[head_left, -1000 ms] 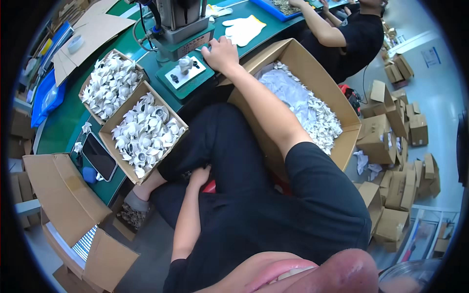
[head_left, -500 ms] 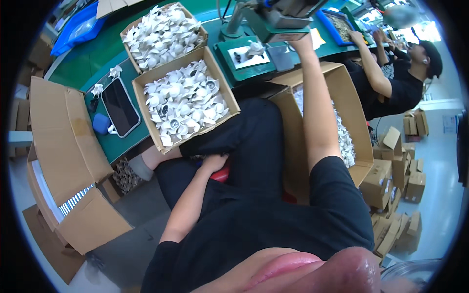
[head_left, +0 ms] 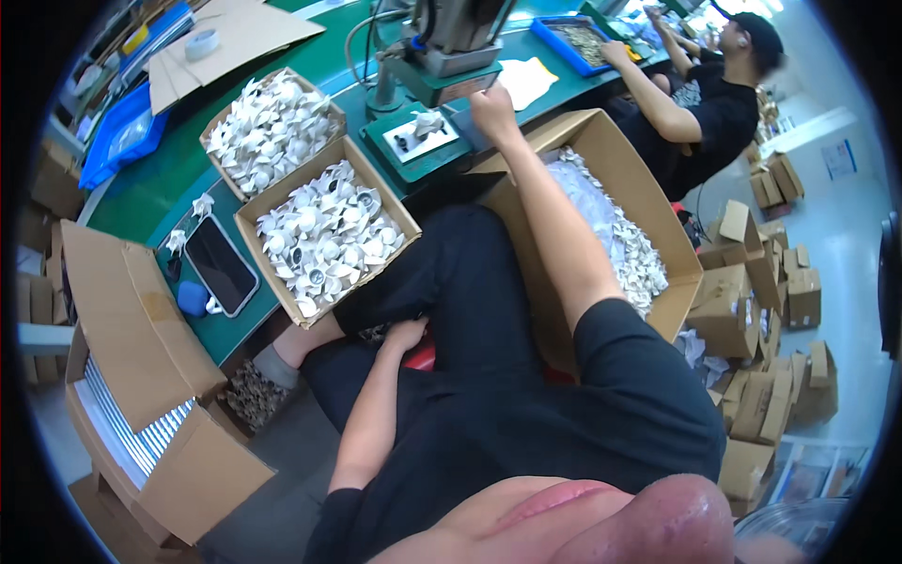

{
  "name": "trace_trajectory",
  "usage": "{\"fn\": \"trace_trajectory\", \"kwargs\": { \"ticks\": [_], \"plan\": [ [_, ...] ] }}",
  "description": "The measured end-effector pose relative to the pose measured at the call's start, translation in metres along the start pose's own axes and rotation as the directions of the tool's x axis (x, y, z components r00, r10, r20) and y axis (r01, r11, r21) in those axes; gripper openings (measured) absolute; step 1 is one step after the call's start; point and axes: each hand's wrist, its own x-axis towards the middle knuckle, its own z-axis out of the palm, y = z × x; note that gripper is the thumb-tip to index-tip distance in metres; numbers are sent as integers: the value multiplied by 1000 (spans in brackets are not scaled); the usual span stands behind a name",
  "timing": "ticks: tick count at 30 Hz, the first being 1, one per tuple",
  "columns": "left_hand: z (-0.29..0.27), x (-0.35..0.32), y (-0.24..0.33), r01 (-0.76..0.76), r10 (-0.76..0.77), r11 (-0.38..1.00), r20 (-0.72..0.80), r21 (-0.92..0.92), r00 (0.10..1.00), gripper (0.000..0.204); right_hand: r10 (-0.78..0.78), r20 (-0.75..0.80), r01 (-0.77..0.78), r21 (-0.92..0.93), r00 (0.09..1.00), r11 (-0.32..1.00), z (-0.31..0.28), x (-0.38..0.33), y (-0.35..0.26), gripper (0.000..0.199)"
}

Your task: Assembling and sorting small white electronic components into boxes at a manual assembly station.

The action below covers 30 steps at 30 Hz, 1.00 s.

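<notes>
My right hand (head_left: 493, 110) is raised at the right side of the head of a green bench press (head_left: 446, 80), its fingers curled closed. What they grip, if anything, is hidden. Below the press head, a white part with pointed fins (head_left: 428, 123) sits on the fixture plate (head_left: 410, 141). My left hand (head_left: 406, 335) rests low between my legs, beside a red seat (head_left: 422, 353); its fingers are mostly hidden. Left of the press, two open cardboard boxes, a nearer one (head_left: 378, 257) and a farther one (head_left: 218, 167), hold many similar white finned parts.
At my right stands a large carton (head_left: 665, 226) with white parts and a plastic bag. A phone (head_left: 222, 266) and blue case (head_left: 193, 299) lie on the green bench. An open carton (head_left: 122, 329) stands at the left. A co-worker (head_left: 719, 117) sits at the right beside a blue tray (head_left: 573, 47).
The whole view has shifted, so the bench and press appear farther left. My right hand stays at the press head and my left hand stays low between my legs. The finned part remains on the fixture.
</notes>
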Motion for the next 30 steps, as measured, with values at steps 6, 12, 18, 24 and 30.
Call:
{"fn": "trace_trajectory", "kwargs": {
  "ticks": [6, 12, 18, 24, 30],
  "plan": [
    [-12, -15, 17, -55, 53, 997, -36, -53, 998, 47, -321, 184, 275, 236, 929, 932, -13, -87, -89, 37],
    [-6, -18, 15, -45, 47, 999, -69, 22, 997, 47, -261, 81, 253, 97, 962, 963, 9, -83, -86, 39],
    [-7, -17, 14, -46, 49, 998, -105, 36, 993, 47, -382, 2, 365, -296, 924, 882, 23, -73, -85, 41],
    [3, -22, 11, -88, 80, 994, -124, -59, 989, 43, -256, -191, 265, 25, 948, 964, 35, -97, -89, 40],
    [4, 3, -32, -231, 240, 970, -143, 79, 960, 43, -599, 8, 598, -80, 801, 798, 59, -142, -166, 41]
  ]
}}
